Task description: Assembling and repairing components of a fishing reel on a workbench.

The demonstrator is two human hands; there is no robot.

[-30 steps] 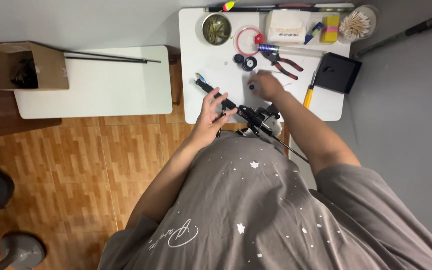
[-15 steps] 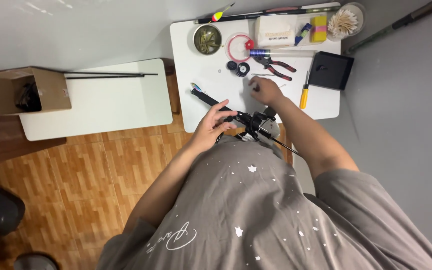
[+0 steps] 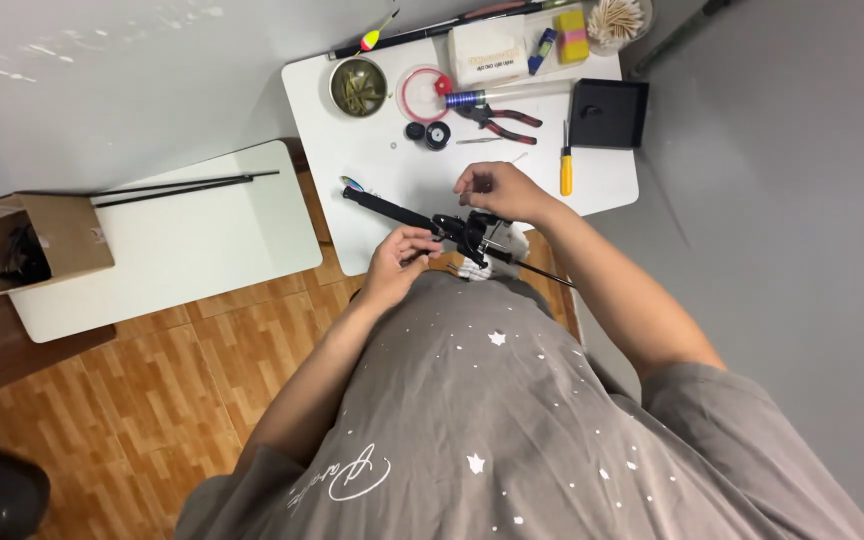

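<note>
A black fishing rod with a black reel (image 3: 470, 234) lies across the near edge of the white table (image 3: 392, 185). My left hand (image 3: 399, 256) grips the rod's black handle (image 3: 384, 208) just left of the reel. My right hand (image 3: 497, 190) hovers over the reel with fingers pinched together, on something too small to make out. The rod's thin part runs down to the right past my right forearm.
On the table's far side lie red-handled pliers (image 3: 497, 118), a yellow screwdriver (image 3: 565, 170), a round tin (image 3: 358, 87), a red line ring (image 3: 424, 93), two small black spools (image 3: 428, 133), a black tray (image 3: 607, 113) and a white box (image 3: 489, 52). A second white table (image 3: 182, 245) at left carries a thin black rod (image 3: 187, 186) and a cardboard box (image 3: 27, 243).
The view has shifted, so the tables sit lower in the frame. My left hand stays on the rod handle; my right hand has moved slightly over the reel.
</note>
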